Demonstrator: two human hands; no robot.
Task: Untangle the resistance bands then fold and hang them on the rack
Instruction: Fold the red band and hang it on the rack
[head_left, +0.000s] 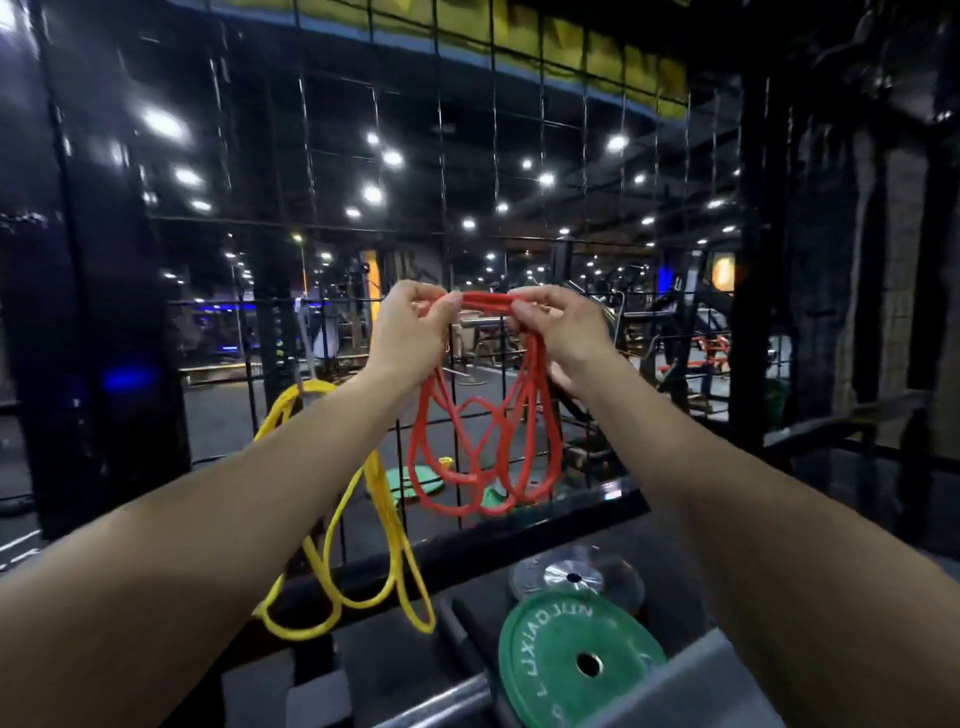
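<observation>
A black wire-mesh rack (498, 171) stands as a barrier just beyond the fingers (447, 301); a hanging yellow rubber band (332, 525) crowds the lower left, green weight plate (576, 660) below; open air nearer.

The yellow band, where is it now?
In the head view, the yellow band hangs on the wire rack, lower left of the red band that both hands hold.
</observation>
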